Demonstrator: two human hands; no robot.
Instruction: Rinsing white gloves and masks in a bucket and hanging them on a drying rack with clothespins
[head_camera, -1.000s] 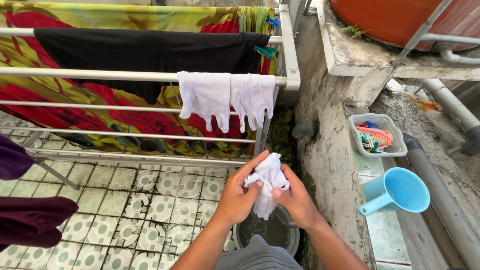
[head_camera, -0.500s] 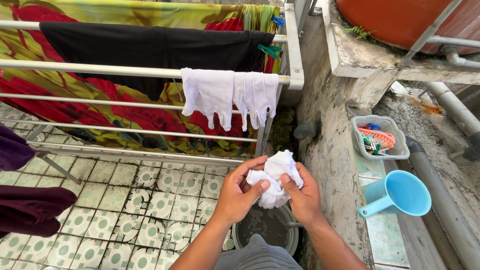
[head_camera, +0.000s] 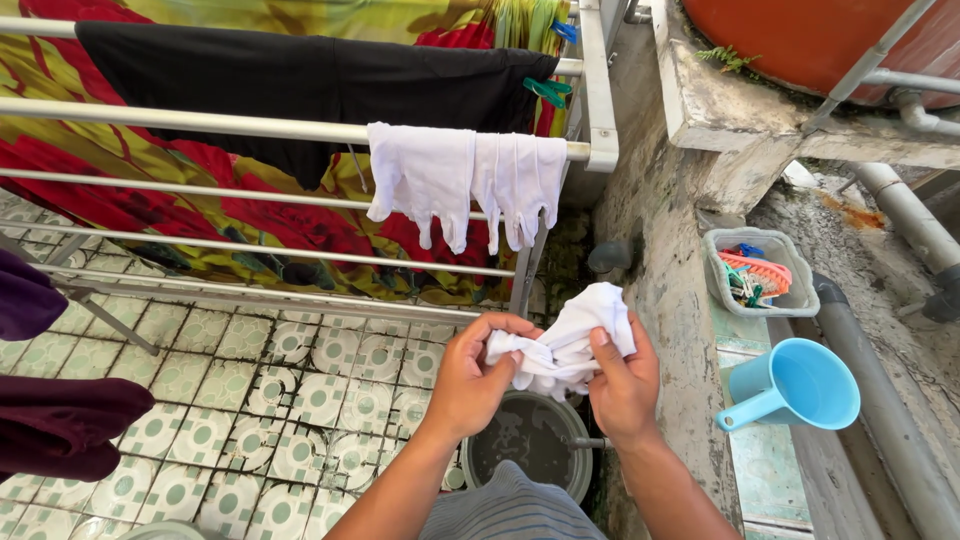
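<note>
- Since a moment ago, my hands have lifted the white cloth (head_camera: 572, 340) higher and pulled it wider, so it is less bunched up.
- My left hand (head_camera: 478, 378) pinches one end of the cloth tight, and my right hand (head_camera: 622, 385) grips the other end, so it spreads out between them.
- A dark bucket (head_camera: 527, 455) sits right under the cloth, I think to catch drips.
- A blue scoop (head_camera: 795, 385) rests on the ledge by the wall.
- Two white gloves (head_camera: 460, 185) hang over a rail of the drying rack (head_camera: 230, 127) so air can reach them.
- A black garment (head_camera: 300, 85) hangs farther back, held by a green peg (head_camera: 548, 92).
</note>
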